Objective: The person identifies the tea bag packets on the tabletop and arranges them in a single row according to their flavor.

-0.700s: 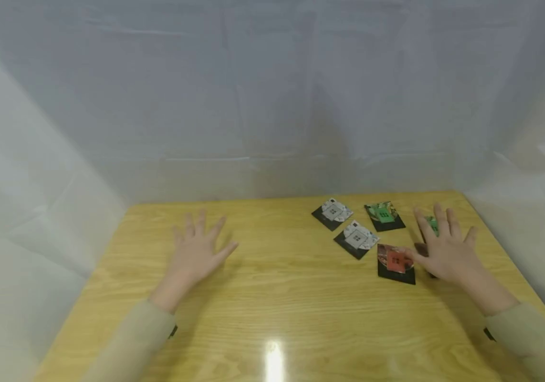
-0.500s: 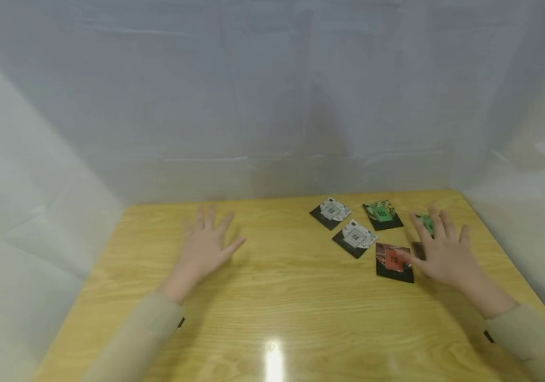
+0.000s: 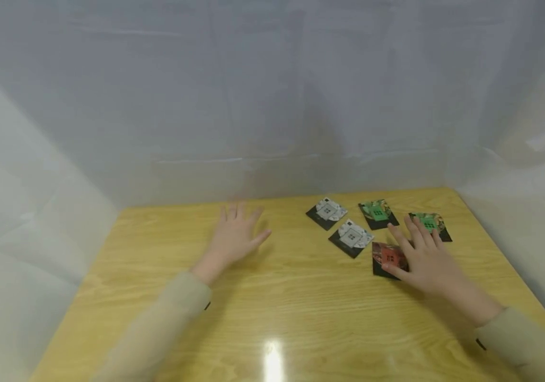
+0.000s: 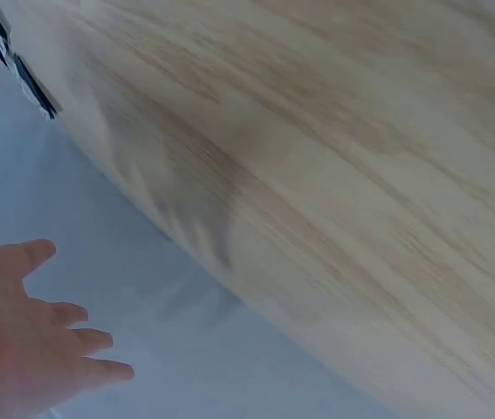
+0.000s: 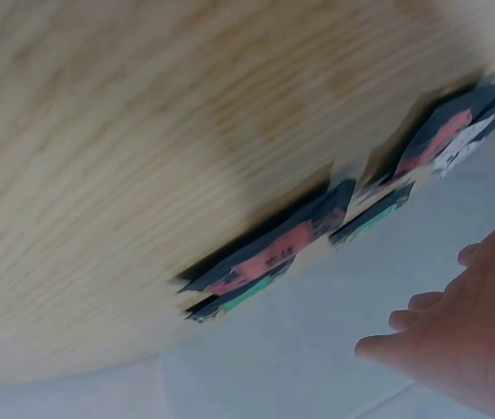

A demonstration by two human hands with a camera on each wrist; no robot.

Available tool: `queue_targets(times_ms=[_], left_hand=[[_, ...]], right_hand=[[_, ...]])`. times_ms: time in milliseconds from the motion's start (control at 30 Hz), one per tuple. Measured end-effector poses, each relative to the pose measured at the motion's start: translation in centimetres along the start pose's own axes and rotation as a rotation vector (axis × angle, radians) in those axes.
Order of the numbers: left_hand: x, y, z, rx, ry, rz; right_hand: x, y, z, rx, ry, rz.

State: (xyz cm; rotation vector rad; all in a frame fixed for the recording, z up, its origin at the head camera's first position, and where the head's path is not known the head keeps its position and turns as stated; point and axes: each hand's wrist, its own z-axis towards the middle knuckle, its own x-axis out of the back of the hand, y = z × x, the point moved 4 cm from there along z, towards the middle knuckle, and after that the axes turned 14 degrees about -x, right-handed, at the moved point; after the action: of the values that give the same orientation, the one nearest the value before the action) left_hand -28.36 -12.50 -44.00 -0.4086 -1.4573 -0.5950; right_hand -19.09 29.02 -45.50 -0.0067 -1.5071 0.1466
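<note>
My left hand (image 3: 231,236) hovers over the back middle of the wooden table with its fingers spread and nothing in it. The right hand (image 3: 430,262), fingers also spread, is above a flat square packet with a red label (image 3: 383,252), partly covering it. Its fingertips overlap the lower left of a green-labelled packet (image 3: 438,225). Another green-labelled packet (image 3: 378,213) lies just left of that one. Two black packets with grey-white labels, a rear one (image 3: 327,212) and a front one (image 3: 351,238), are nearest the left hand. The right wrist view shows two red labels, one packet (image 5: 273,251) being closer.
The wooden table (image 3: 272,297) ends at a back edge close behind the packets. A pale sheet (image 3: 196,95) hangs behind it, and more white sheeting (image 3: 24,212) flanks the left side. A bright reflection lies at the table's front.
My left hand has moved right and slightly farther back. The right hand has shifted left, uncovering most of the right green packet and overlapping the red one more.
</note>
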Motion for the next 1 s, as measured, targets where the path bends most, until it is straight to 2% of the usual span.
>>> queue_targets(times_ms=[467,700,1000], left_hand=[[-2.2,4.7,6.3,-0.164,-0.030,0.110],[-3.2,6.7,8.3,-0.240,-0.064,0.104],[-4.6,8.9,10.3,-0.325,-0.148,0.114]], right_hand=[[-1.0,-1.5,-1.3,0.041,-0.068,0.064],[-1.9,-1.6,-1.8,0.048,-0.101,0.097],[-2.2,-2.0,-2.7,0.089,-0.096,0.063]])
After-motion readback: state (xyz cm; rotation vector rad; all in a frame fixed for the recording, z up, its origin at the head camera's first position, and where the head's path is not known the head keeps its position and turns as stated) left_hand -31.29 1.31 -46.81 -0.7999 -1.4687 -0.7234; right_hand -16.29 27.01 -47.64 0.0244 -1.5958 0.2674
